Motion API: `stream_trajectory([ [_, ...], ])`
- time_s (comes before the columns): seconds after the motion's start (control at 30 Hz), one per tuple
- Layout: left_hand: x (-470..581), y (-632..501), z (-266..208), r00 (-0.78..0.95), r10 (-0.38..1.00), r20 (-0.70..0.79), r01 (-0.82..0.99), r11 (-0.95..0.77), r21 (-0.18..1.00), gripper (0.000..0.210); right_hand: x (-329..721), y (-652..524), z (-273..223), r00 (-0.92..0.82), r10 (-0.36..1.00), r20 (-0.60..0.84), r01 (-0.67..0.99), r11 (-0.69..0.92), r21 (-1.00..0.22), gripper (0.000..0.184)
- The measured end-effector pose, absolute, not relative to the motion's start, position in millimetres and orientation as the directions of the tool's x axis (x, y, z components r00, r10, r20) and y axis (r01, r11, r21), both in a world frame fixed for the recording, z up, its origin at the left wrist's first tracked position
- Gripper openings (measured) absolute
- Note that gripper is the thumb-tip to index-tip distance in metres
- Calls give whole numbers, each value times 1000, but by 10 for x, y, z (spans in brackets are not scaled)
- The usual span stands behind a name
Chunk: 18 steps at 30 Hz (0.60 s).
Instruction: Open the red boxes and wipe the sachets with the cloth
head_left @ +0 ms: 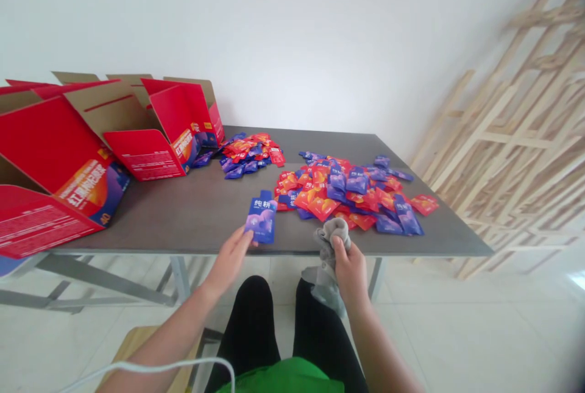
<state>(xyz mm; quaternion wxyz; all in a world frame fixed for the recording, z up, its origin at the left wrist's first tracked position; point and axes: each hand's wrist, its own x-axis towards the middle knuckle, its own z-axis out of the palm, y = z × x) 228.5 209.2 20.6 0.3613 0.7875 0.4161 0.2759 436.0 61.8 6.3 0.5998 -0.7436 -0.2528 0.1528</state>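
Observation:
Between the thumb and fingers of my left hand (232, 257) is a purple pouch (261, 217) with white lettering and round fruit printed on it, tilted up just over the table's front edge. My right hand (351, 265) is closed around a crumpled grey cloth (329, 259), whose lower end hangs below the table edge. Right behind the cloth lies a large heap of red and purple pouches (322, 189). Farther back and to the left is a smaller pile of the same pouches (247, 154).
Open red cardboard boxes (146, 152) stand with flaps raised along the left of the grey table (183, 216). Wooden slat frames (503, 131) lean against the wall at right. A white cable (164, 367) crosses low in front, over a wooden stool (132, 341).

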Motion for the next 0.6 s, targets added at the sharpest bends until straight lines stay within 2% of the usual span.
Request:
stream_trajectory([
  [0.2, 2500, 2877, 220, 573, 817, 58, 674, -511, 533, 44, 4338, 698, 33, 805, 586, 90, 195, -118, -974, 56],
  [0.33, 2537, 3215, 208, 502, 856, 119, 784, -509, 355, 36, 4473, 743, -19, 786, 587, 193, 325, -127, -937, 47],
  [0.4, 2576, 3436, 214, 470, 861, 195, 806, -508, 303, 33, 4548, 801, -51, 757, 590, 282, 427, -120, -896, 42],
  [0.47, 2664, 3697, 230, 459, 847, 266, 808, -523, 270, 39, 4606, 895, -88, 719, 597, 357, 511, -104, -853, 39],
  [0.6, 3002, 4206, 234, 512, 789, 340, 761, -600, 247, 46, 4642, 1106, -185, 663, 634, 398, 591, -116, -799, 36],
])
